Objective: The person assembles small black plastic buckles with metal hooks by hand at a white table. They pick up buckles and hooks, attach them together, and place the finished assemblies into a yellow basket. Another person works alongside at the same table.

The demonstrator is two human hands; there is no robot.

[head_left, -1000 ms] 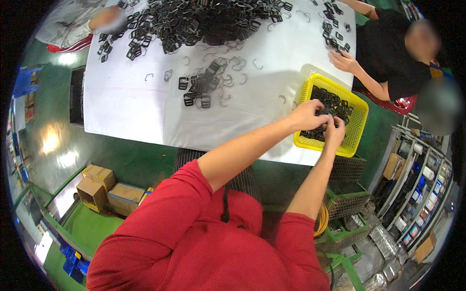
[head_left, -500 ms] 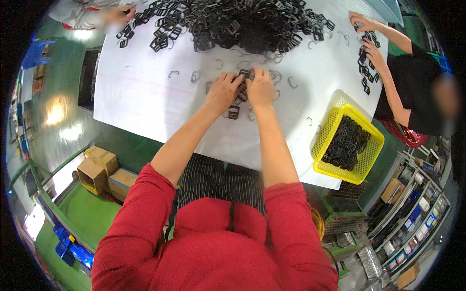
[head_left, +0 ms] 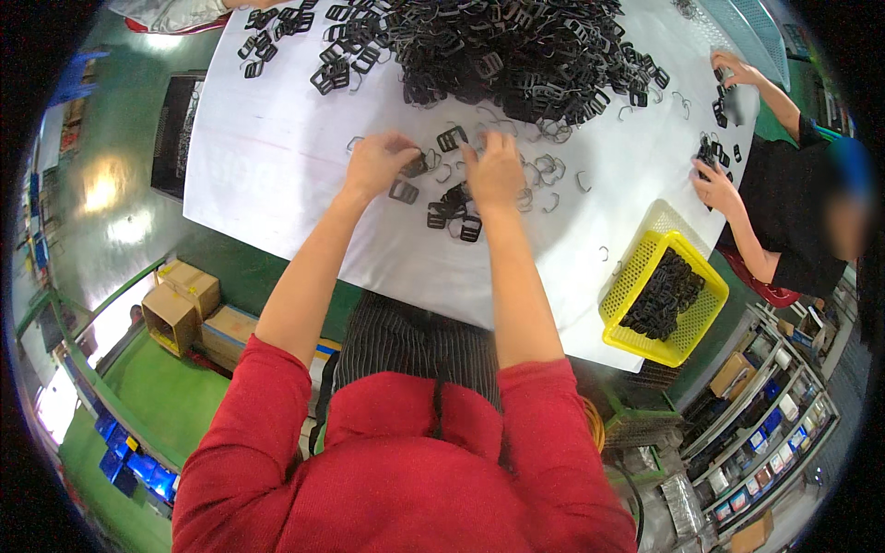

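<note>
My left hand is closed at the fingertips on a black slide buckle, slightly blurred, above the white tabletop. To its right, my right hand has its thumb apart from its fingers. The thumb tip is beside another black buckle, and I cannot make out whether they touch. Between and below the hands lies a small cluster of buckles. Thin bent wire pieces are scattered right of my right hand. A large heap of black buckles covers the table's far middle.
A yellow plastic basket holding black buckles stands at the table's right edge. A co-worker's hands handle buckles at the far right. Another person's sleeve shows at the far left. Cardboard boxes stand left, below table level.
My hands have moved apart; the left has shifted left with a buckle at its fingertips. Buckles that were under the hands are now exposed. The view has shifted slightly.
</note>
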